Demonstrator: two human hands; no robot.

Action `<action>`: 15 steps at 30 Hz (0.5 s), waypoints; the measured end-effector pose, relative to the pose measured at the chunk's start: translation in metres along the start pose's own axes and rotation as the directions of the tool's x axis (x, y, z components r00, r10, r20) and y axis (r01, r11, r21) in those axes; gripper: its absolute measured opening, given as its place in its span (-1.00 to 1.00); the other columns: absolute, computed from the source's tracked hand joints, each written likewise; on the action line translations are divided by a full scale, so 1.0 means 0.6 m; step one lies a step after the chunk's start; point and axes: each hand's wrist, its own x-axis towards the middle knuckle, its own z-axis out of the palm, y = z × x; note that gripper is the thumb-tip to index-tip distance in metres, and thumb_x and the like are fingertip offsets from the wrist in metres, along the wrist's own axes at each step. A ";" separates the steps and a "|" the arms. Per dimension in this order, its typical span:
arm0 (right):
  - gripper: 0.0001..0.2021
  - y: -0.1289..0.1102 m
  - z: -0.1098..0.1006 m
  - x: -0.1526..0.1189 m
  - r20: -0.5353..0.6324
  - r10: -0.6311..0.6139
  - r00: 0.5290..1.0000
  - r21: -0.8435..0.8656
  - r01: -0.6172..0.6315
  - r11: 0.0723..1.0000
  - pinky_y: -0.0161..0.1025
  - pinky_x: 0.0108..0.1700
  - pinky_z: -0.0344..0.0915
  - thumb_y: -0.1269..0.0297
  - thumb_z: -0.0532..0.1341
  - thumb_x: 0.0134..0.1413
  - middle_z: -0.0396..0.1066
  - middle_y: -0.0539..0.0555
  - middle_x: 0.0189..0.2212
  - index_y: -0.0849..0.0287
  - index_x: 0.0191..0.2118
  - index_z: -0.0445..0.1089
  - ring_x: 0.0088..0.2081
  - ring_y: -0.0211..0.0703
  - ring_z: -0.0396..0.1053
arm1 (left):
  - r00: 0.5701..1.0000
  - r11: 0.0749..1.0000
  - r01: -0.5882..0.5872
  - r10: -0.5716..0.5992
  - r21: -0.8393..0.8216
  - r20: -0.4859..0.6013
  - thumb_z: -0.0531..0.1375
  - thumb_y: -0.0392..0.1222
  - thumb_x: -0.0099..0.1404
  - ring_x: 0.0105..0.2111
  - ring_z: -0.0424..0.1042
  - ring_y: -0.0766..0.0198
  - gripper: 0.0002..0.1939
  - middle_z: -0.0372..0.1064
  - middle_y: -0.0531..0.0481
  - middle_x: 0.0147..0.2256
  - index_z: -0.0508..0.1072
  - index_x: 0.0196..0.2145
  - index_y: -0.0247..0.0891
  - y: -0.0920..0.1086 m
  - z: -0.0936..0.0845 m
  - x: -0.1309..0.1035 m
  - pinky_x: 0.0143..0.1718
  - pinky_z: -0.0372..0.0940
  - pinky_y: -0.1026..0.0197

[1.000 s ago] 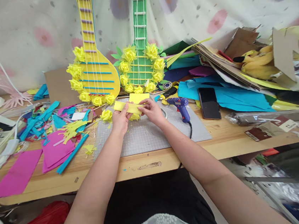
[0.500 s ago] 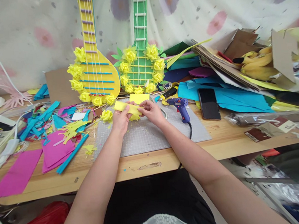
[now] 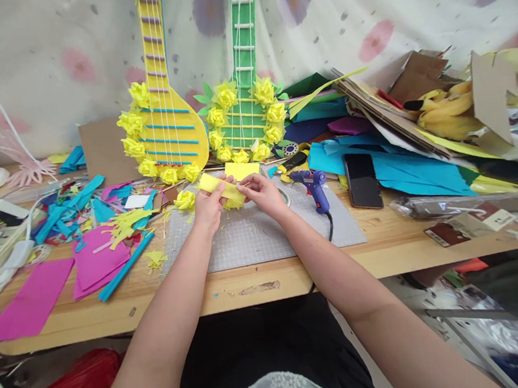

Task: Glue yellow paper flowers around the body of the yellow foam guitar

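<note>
Above the cutting mat (image 3: 255,244), a yellow strip (image 3: 230,191) is pinched by left hand (image 3: 209,208) and right hand (image 3: 262,193), seemingly not yet shaped, while yellow flowers (image 3: 225,94) are already attached to both instruments (image 3: 178,132).

Bright, diffuse light falls evenly over the desk (image 3: 231,280), its source out of view, with only soft shadows there, while the space beneath is dimmer and the black clothing (image 3: 274,340) shows little detail. Pale glints streak the clear plastic packaging (image 3: 458,202). The wide lens stretches the forearms (image 3: 174,314) toward the lower corners, the right margin smears, and fine detail around the fingers (image 3: 215,192) looks slightly soft.
</note>
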 end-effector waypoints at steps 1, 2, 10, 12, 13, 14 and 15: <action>-0.67 -0.001 0.000 0.001 0.006 -0.005 1.000 -0.015 0.005 1.000 -0.25 -0.40 0.33 -0.04 0.28 -0.16 0.37 -0.04 -0.54 0.12 -0.40 0.31 -0.49 -0.25 0.33 | 1.000 1.000 -0.009 0.009 0.012 0.005 0.26 -0.34 0.11 0.05 0.39 0.09 -0.83 0.53 -0.19 -0.17 0.48 -0.27 -0.32 -0.001 0.001 0.000 0.11 0.25 0.01; -0.66 -0.002 0.001 0.002 0.010 -0.012 1.000 -0.040 0.013 0.999 -0.26 -0.39 0.31 -0.05 0.28 -0.16 0.38 -0.03 -0.51 0.13 -0.41 0.31 -0.47 -0.25 0.33 | 1.000 0.999 -0.020 0.020 0.027 0.012 0.27 -0.33 0.10 0.06 0.38 0.09 -0.83 0.54 -0.19 -0.19 0.49 -0.29 -0.31 -0.002 0.002 -0.001 0.10 0.26 0.01; -0.67 -0.003 0.004 0.004 0.054 -0.030 0.998 -0.122 0.037 0.992 -0.31 -0.42 0.18 -0.04 0.25 -0.13 0.33 -0.04 -0.53 0.15 -0.51 0.29 -0.47 -0.29 0.24 | 0.997 0.997 -0.043 0.038 0.065 0.073 0.33 -0.29 0.01 0.11 0.33 0.03 -0.76 0.53 -0.22 -0.17 0.50 -0.29 -0.33 -0.004 0.003 -0.004 0.11 0.25 0.04; -0.65 -0.005 0.003 0.004 0.060 -0.009 0.998 -0.073 0.014 0.997 -0.31 -0.44 0.18 -0.04 0.27 -0.16 0.32 -0.04 -0.55 0.15 -0.52 0.27 -0.50 -0.30 0.24 | 0.997 0.998 -0.028 0.023 0.057 0.080 0.33 -0.28 0.01 0.11 0.33 0.05 -0.74 0.52 -0.22 -0.15 0.50 -0.28 -0.32 -0.001 0.003 -0.004 0.11 0.25 0.04; -0.64 -0.006 0.002 0.005 0.057 0.001 0.998 -0.042 0.002 0.999 -0.31 -0.46 0.18 -0.06 0.29 -0.18 0.31 -0.05 -0.56 0.15 -0.52 0.26 -0.52 -0.30 0.23 | 0.996 0.998 -0.025 0.020 0.052 0.088 0.34 -0.28 0.01 0.10 0.33 0.06 -0.73 0.52 -0.21 -0.15 0.49 -0.27 -0.31 0.002 0.003 -0.003 0.11 0.25 0.04; -0.62 -0.007 0.001 0.007 0.048 0.008 0.999 -0.006 -0.008 1.000 -0.31 -0.48 0.18 -0.07 0.30 -0.20 0.30 -0.05 -0.58 0.14 -0.52 0.25 -0.54 -0.31 0.22 | 0.995 0.999 -0.027 0.022 0.046 0.097 0.35 -0.26 0.00 0.09 0.35 0.07 -0.72 0.52 -0.19 -0.14 0.49 -0.26 -0.30 0.004 0.003 -0.002 0.11 0.25 0.05; -0.60 -0.008 0.000 0.009 0.035 0.012 0.999 0.031 -0.013 0.999 -0.32 -0.49 0.19 -0.09 0.31 -0.22 0.29 -0.06 -0.60 0.14 -0.53 0.23 -0.56 -0.32 0.22 | 0.994 0.999 -0.031 0.026 0.044 0.105 0.36 -0.24 -0.01 0.06 0.37 0.09 -0.70 0.52 -0.17 -0.15 0.50 -0.27 -0.30 0.006 0.004 -0.001 0.10 0.26 0.06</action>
